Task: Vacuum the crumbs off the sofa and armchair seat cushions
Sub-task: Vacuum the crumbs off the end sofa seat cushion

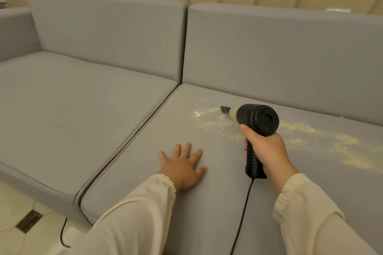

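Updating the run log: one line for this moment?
right hand grips handheld vacuum | nozzle at crumbs | left hand flat on seat cushion

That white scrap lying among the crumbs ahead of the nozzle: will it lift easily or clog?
The white scrap looks thin and light, so suction probably lifts it. It appears nearly as wide as the vacuum's narrow nozzle, so it may catch across the mouth.
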